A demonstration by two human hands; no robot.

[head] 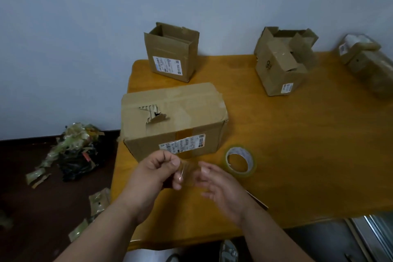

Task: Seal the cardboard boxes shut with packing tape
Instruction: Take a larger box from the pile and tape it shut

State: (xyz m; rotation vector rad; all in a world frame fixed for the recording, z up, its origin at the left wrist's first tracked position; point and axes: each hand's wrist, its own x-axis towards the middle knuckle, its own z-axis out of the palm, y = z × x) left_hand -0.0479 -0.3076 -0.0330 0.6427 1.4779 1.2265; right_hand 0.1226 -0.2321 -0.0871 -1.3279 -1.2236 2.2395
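A large closed cardboard box [173, 120] with a torn patch on its top lies on the yellow table [297, 144], just beyond my hands. My left hand [156, 171] pinches one end of a short clear tape strip [188, 173] between thumb and fingers. My right hand [221, 185] touches the strip's other end with spread fingers and looks blurred. A roll of clear packing tape [240, 160] lies flat to the right of the box.
Two cardboard boxes with open flaps stand at the back, one on the left [171, 53] and one on the right [284, 60]. A wrapped parcel [368, 61] lies at the far right. Used tape scraps and a dark bag [74, 151] litter the floor on the left.
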